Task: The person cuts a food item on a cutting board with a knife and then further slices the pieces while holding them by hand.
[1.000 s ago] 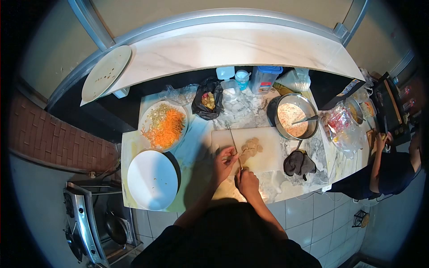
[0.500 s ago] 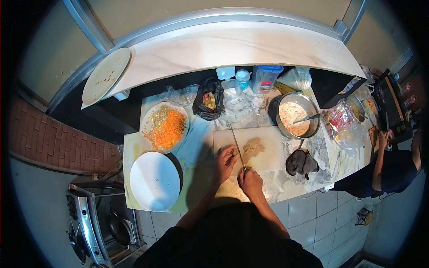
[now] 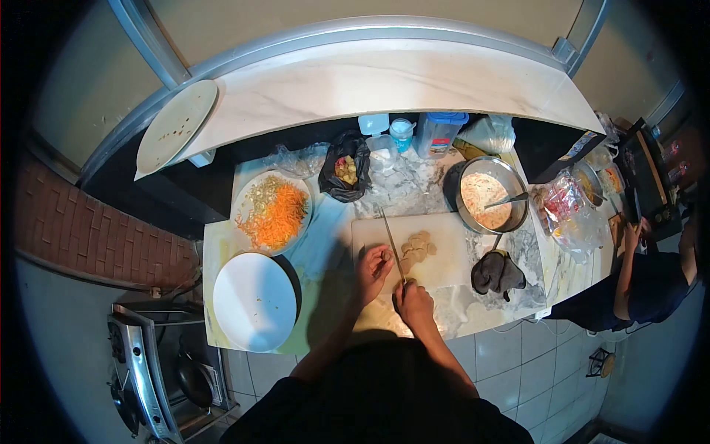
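Observation:
My right hand (image 3: 416, 302) grips a long-bladed kitchen knife (image 3: 392, 240), its blade pointing away from me over the white cutting board (image 3: 447, 274). Just left of the blade, the curled fingers of my left hand (image 3: 375, 271) hold a small greyish-brown piece, mostly hidden by the fingertips. Thin round greyish-brown slices (image 3: 418, 249) lie overlapping on the board, right of the knife. Beyond the board's right corner stands a steel bowl (image 3: 526, 211) of creamy mixture with a spoon (image 3: 509, 199) in it.
To the left are a plate of shredded carrot (image 3: 281, 217) and chopped vegetables, and a white plate (image 3: 251, 300). A black bag (image 3: 342, 189) and lidded containers (image 3: 442, 137) stand behind. A dark cloth (image 3: 499, 274) lies right. Another person (image 3: 643, 281) works at far right.
Both hands stay almost in place. My left hand has drawn slightly away from the blade. The view has shifted very slightly.

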A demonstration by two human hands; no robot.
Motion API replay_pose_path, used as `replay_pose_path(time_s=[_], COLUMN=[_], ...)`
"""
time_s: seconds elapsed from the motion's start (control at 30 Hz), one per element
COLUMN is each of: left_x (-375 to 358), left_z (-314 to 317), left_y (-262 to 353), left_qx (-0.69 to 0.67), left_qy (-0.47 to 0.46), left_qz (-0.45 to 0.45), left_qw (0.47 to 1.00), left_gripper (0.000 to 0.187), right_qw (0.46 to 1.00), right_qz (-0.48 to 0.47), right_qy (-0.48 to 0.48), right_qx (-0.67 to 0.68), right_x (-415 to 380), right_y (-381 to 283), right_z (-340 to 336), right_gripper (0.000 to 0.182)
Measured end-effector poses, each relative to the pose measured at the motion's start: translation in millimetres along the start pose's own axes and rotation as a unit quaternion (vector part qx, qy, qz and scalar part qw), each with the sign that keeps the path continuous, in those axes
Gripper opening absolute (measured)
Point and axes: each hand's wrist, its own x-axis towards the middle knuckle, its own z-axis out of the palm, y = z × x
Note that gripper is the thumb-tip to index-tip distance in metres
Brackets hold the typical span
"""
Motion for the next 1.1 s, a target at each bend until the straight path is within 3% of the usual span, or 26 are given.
replay_pose_path(time_s=[0.47,0.57,0.63,0.67,0.73,1.03,1.1], left_x=[3.8,4.0,5.0,5.2,4.5,1.5,1.6], left_z=[-2.4,-1.2,-0.2,-1.2,0.4,-8.3,-5.2], left_y=[-3.7,-2.9,-1.2,-0.2,0.2,-11.5,-16.8], left_qx=[-0.013,-0.014,0.052,0.055,0.209,0.275,0.227], left_qy=[0.004,-0.012,0.001,-0.002,0.042,0.055,0.061], left_qz=[-0.006,-0.071,0.005,0.002,0.010,-0.008,-0.001], left_qw=[1.000,0.997,0.999,0.998,0.977,0.960,0.972], left_gripper=[0.035,0.036,0.035,0.035,0.031,0.032,0.033], right_qw=[0.999,0.999,0.999,0.999,0.998,0.999,1.000], right_qz=[0.029,0.030,0.014,0.018,0.016,0.003,0.004], right_qy=[-0.021,-0.033,-0.026,-0.026,-0.033,-0.019,-0.021], right_qx=[0.016,0.014,0.039,0.042,0.050,0.027,0.017], right_x=[2.7,3.5,3.5,3.8,4.2,2.5,2.8], right_y=[-0.4,3.6,2.0,0.7,1.4,3.5,6.6], right_z=[0.4,1.4,-0.9,-1.0,-3.3,-4.9,-5.2], right_gripper=[0.033,0.034,0.034,0.034,0.033,0.032,0.032])
